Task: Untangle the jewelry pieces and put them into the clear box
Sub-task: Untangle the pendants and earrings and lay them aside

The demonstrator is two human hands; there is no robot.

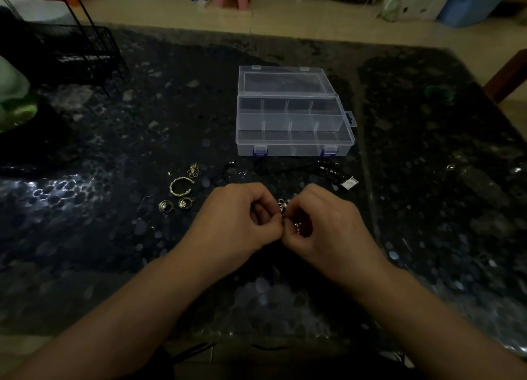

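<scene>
Both hands, left hand (239, 220) and right hand (322, 223), pinch a tangled chain (285, 208) below the clear box (293, 123); hard tug risks snapping links (dim light).

box (293, 123) behind hands, rings (179, 193) left, cords (288, 168) between

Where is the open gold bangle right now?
In the head view, the gold bangle lies on the table left of the left hand, above two round pendants.

Clear box (293, 123) with blue latches (261, 150); seemingly gold bangle (180, 186); dark mottled table (114, 151).
</scene>
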